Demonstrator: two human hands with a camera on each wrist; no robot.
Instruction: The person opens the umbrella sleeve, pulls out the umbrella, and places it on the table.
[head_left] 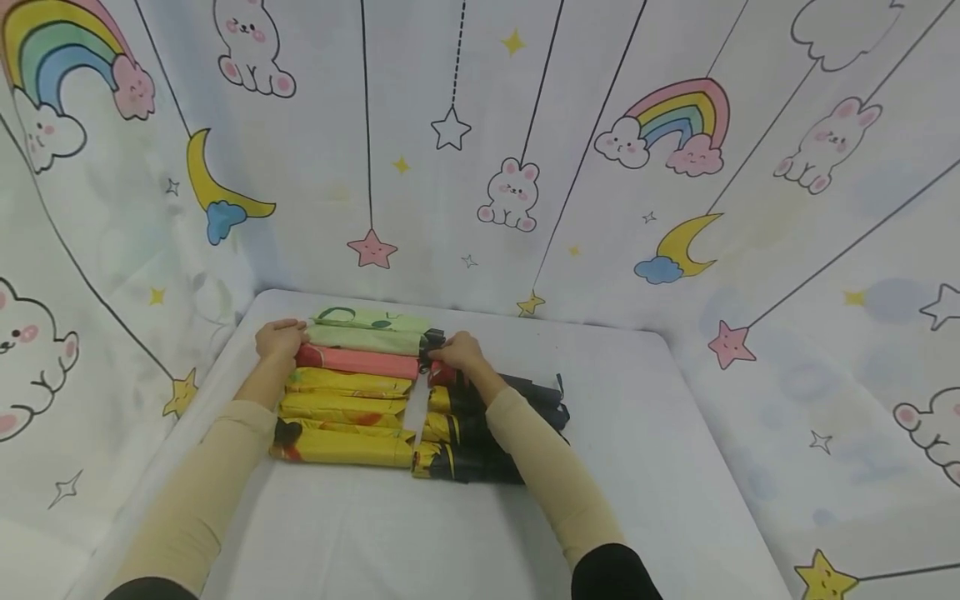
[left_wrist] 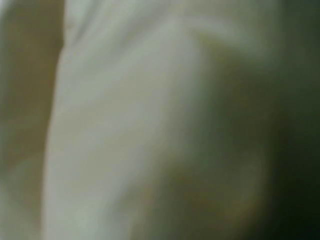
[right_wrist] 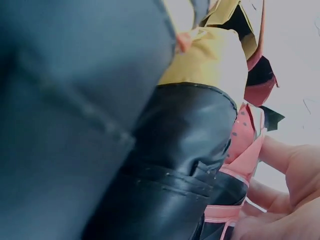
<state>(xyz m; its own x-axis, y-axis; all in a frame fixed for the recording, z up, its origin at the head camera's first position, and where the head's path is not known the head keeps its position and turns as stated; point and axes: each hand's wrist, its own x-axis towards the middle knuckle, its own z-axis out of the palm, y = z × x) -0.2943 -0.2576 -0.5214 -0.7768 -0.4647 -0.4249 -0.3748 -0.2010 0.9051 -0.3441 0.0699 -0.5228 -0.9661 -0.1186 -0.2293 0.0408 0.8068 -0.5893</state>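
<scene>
In the head view, long folded rolls of glossy printed material lie side by side in two columns. The left column holds a light green roll, a pink roll and several yellow rolls. My left hand is at the left ends of the green and pink rolls, fingers reaching toward them. With my right hand I grip a pink-and-black roll at the top of the right column. Black rolls with yellow ends lie below it, partly hidden by my right forearm. The left wrist view is blurred.
The rolls rest on a white-covered table. Behind and beside it hangs a white curtain printed with rabbits, stars, moons and rainbows. A narrow gap separates the two columns. Black glossy material fills much of the right wrist view.
</scene>
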